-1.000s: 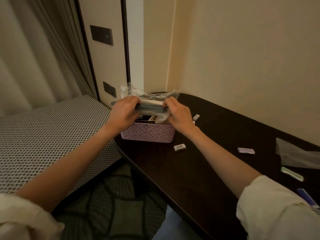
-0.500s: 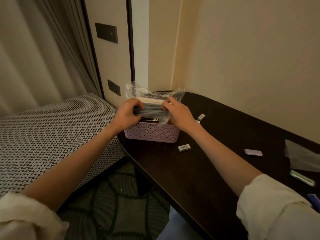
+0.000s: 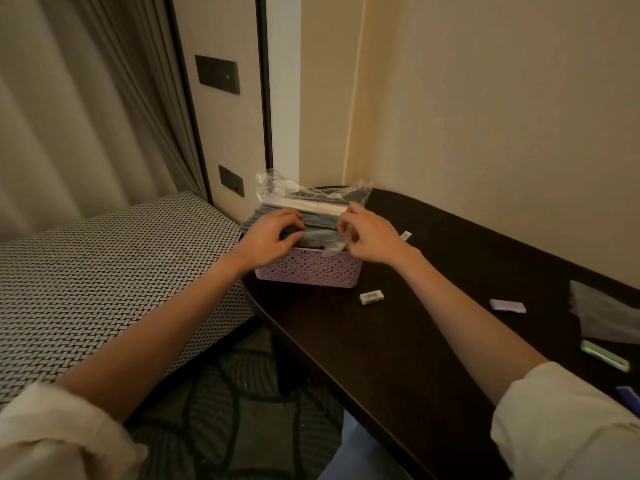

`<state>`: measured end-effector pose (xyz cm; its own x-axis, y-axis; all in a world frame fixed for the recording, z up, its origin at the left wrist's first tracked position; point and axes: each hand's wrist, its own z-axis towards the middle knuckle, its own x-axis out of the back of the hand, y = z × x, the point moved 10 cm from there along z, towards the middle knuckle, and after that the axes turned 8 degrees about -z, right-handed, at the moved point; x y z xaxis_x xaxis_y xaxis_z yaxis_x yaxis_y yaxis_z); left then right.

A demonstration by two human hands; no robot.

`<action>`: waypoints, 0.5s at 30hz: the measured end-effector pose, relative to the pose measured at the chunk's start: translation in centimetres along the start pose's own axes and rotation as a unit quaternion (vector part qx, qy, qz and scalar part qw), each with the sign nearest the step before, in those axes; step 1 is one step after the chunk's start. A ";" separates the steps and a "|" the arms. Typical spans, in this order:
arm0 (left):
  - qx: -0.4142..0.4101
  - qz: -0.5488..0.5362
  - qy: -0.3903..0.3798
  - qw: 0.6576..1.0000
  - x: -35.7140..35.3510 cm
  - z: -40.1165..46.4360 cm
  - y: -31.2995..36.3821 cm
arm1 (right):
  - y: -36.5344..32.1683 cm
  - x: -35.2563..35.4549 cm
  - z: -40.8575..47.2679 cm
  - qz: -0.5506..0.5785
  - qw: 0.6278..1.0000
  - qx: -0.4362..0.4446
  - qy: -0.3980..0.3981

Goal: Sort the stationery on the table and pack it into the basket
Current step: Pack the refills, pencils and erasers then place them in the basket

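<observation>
A lilac lattice basket [image 3: 308, 271] stands at the far left end of the dark table [image 3: 398, 341]. Over its top lies a grey bundle in clear plastic wrap [image 3: 318, 220], with more crinkled wrap sticking up behind. My left hand [image 3: 268, 237] grips the bundle's left part, fingers curled over it. My right hand [image 3: 370, 239] pinches the loose plastic at the bundle's right end. On the table lie a white eraser [image 3: 371, 296], a lilac eraser [image 3: 507, 305], a small white piece [image 3: 405, 234] behind my right wrist, a pale green item [image 3: 604, 355] and a blue item [image 3: 628, 398].
A clear plastic sheet [image 3: 602, 313] lies at the table's right edge. A woven-pattern bench [image 3: 104, 278] stands left of the table, curtains behind it. The wall runs close along the table's far side. Patterned carpet shows below.
The view has shifted slightly. Both hands stay on the wrapped bundle over the basket; my right hand now pinches a loose flap of plastic at its end.
</observation>
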<state>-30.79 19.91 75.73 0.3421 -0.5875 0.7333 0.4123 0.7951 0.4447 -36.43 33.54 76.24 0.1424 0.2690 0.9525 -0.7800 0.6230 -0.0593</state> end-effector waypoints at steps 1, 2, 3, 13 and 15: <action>-0.006 0.011 -0.004 1.000 -0.2 -0.2 0.1 | 0.0 0.0 -0.2 0.005 1.000 -0.002 -0.001; -0.014 0.022 -0.007 1.000 -0.4 -0.4 0.3 | 0.1 0.0 -0.3 0.008 1.000 -0.004 -0.003; -0.023 0.029 -0.008 0.999 -0.4 -0.6 0.5 | 0.0 0.0 -0.4 0.007 1.000 -0.003 -0.003; 0.020 -0.047 -0.030 0.998 -0.6 0.5 -0.2 | -0.8 -1.2 -1.7 0.073 0.997 -0.019 0.000; 0.055 -0.076 0.017 0.995 0.6 0.5 -0.7 | -1.1 -1.8 -1.7 0.047 0.999 -0.009 -0.008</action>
<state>-31.30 19.08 76.17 0.3113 -0.7053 0.6369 0.3670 0.7074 0.6040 -34.74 33.64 74.12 0.0586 0.3151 0.9473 -0.7789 0.6080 -0.1541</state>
